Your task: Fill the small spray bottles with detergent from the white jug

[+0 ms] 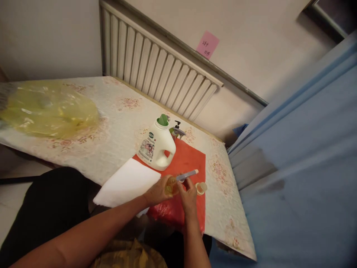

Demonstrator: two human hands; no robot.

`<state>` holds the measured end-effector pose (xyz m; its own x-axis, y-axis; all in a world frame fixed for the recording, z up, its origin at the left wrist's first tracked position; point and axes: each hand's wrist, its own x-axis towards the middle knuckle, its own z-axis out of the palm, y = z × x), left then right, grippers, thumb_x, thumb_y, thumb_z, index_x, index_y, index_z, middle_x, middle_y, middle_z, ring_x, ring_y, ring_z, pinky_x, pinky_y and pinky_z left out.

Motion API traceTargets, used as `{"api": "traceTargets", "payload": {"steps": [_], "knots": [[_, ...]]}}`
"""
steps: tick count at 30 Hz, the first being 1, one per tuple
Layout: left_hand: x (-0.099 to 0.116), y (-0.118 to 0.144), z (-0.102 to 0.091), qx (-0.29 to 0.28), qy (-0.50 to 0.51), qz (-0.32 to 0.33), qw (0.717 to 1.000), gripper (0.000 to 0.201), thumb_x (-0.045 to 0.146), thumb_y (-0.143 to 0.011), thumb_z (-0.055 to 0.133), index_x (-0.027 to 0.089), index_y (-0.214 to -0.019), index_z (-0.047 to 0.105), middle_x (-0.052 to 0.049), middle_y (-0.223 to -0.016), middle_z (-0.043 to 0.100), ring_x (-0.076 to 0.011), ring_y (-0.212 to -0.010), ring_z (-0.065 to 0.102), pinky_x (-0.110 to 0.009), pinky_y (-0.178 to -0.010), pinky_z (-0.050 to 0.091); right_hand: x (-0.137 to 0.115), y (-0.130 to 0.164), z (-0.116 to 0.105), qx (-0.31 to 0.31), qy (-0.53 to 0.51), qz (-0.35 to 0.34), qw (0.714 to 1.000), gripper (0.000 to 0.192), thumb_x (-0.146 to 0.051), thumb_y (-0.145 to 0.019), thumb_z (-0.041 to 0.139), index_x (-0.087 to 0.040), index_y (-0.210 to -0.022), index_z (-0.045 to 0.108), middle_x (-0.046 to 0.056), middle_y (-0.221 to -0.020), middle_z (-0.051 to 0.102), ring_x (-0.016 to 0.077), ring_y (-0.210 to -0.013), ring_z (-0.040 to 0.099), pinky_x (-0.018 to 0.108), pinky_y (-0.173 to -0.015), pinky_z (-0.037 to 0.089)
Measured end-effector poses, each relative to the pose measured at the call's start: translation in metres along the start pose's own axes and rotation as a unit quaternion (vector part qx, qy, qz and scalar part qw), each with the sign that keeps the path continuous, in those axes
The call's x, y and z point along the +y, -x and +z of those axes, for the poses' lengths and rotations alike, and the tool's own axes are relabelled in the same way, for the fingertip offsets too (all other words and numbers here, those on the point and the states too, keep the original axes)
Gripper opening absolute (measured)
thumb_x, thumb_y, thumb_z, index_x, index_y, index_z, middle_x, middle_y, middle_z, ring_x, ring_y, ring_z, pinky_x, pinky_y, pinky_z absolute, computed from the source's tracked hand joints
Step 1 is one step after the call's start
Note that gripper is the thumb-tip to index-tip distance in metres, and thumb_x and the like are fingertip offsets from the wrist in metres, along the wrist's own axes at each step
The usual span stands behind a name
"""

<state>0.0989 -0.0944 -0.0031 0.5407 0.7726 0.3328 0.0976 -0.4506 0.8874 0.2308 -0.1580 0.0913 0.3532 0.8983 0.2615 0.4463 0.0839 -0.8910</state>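
Note:
My left hand (pixel 157 192) is wrapped round a small clear bottle (pixel 169 187) of yellowish liquid. My right hand (pixel 188 195), fingers closed at the bottle's top, grips a slim grey tube with a pale tip (pixel 187 175); its exact kind does not show. Both hands are over a red plastic sheet (pixel 192 156). Right of my right hand stands a small pale container (pixel 200 188). Just beyond my hands is a large cream detergent jug (pixel 157 145) with an open neck and a green piece (pixel 163 120) in its mouth.
Behind the jug are pump and spray bottle tops (pixel 177 128). White paper towels (pixel 128 184) lie left of my hands. A yellow plastic bag (pixel 52 109) rests on the floral tablecloth (pixel 119 123). A radiator (pixel 156 59) lines the wall; a blue curtain (pixel 301 160) hangs at right.

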Motion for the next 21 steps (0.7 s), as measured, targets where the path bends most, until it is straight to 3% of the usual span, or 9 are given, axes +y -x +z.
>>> {"api": "traceTargets", "payload": {"steps": [3, 6, 13, 18, 21], "knots": [[0.001, 0.0, -0.001, -0.002, 0.003, 0.0, 1.0, 0.068, 0.03, -0.073, 0.077, 0.022, -0.13, 0.042, -0.01, -0.124, 0.057, -0.0291, -0.115, 0.058, -0.048, -0.101, 0.048, 0.0, -0.002, 0.006, 0.062, 0.016, 0.02, 0.998, 0.019, -0.035, -0.071, 0.071, -0.02, -0.08, 0.065, 0.002, -0.077, 0.07, 0.0193, -0.073, 0.064, 0.031, -0.072, 0.052], [0.005, -0.001, -0.002, 0.001, 0.008, -0.002, 1.0, 0.062, 0.033, -0.075, 0.076, 0.022, -0.127, 0.045, -0.009, -0.122, 0.059, -0.0281, -0.113, 0.058, -0.045, -0.1, 0.049, 0.001, -0.003, 0.01, 0.094, 0.023, 0.028, 0.995, 0.024, -0.035, -0.067, 0.074, -0.02, -0.081, 0.063, 0.002, -0.078, 0.07, 0.0197, -0.073, 0.063, 0.031, -0.072, 0.052], [0.005, -0.001, -0.001, 0.001, 0.005, 0.001, 1.0, 0.065, 0.033, -0.075, 0.076, 0.021, -0.13, 0.042, -0.01, -0.123, 0.058, -0.0277, -0.113, 0.059, -0.046, -0.1, 0.049, 0.006, 0.003, 0.003, 0.009, -0.023, 0.008, 1.0, 0.038, -0.038, -0.081, 0.065, -0.017, -0.113, 0.065, 0.011, -0.111, 0.072, 0.0247, -0.102, 0.067, 0.037, -0.091, 0.052], [0.0, -0.001, 0.0, 0.002, 0.002, 0.004, 1.0, 0.067, 0.031, -0.075, 0.076, 0.021, -0.13, 0.041, -0.01, -0.125, 0.058, -0.0281, -0.114, 0.058, -0.046, -0.101, 0.048, 0.003, 0.0, 0.007, 0.05, 0.005, 0.019, 0.999, 0.021, -0.038, -0.076, 0.068, -0.019, -0.087, 0.065, 0.004, -0.084, 0.071, 0.0211, -0.079, 0.066, 0.033, -0.076, 0.053], [0.0, -0.001, 0.0, 0.0, 0.003, 0.006, 1.0, 0.065, 0.031, -0.075, 0.076, 0.021, -0.129, 0.042, -0.01, -0.124, 0.058, -0.0281, -0.114, 0.058, -0.044, -0.1, 0.048, 0.002, -0.001, 0.013, 0.092, 0.003, 0.03, 0.995, 0.025, -0.036, -0.07, 0.072, -0.019, -0.086, 0.064, 0.004, -0.083, 0.071, 0.021, -0.077, 0.065, 0.032, -0.076, 0.053]]}}
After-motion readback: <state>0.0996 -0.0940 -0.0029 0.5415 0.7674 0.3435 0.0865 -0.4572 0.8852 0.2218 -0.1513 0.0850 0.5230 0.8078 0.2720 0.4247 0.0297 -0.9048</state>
